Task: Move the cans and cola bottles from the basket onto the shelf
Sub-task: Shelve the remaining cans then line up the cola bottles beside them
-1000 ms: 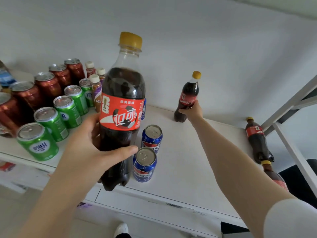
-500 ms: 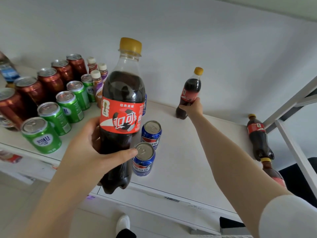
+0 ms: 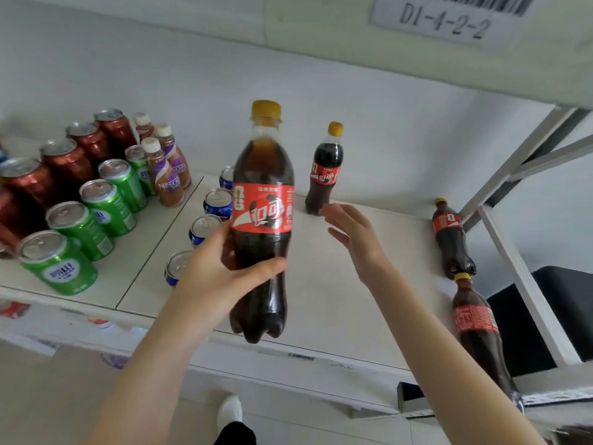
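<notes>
My left hand (image 3: 218,274) grips a cola bottle (image 3: 263,220) with a red label and yellow cap, held upright above the front part of the white shelf (image 3: 337,290). A second, identical cola bottle (image 3: 324,171) stands upright at the back of the shelf near the wall. My right hand (image 3: 356,239) hovers just in front of it, fingers spread, holding nothing. Two more cola bottles (image 3: 451,239) (image 3: 478,326) stand at the shelf's right end. The basket is out of view.
Blue cans (image 3: 218,202) stand in a row left of the held bottle. Further left are green cans (image 3: 110,203), dark red cans (image 3: 69,162) and small coffee bottles (image 3: 165,176). A white shelf post (image 3: 519,277) borders the right side. Overhead is another shelf with a label (image 3: 446,20).
My right hand has let go of the back cola bottle and drawn back, open. My left hand has carried its bottle to the right and further over the shelf.
</notes>
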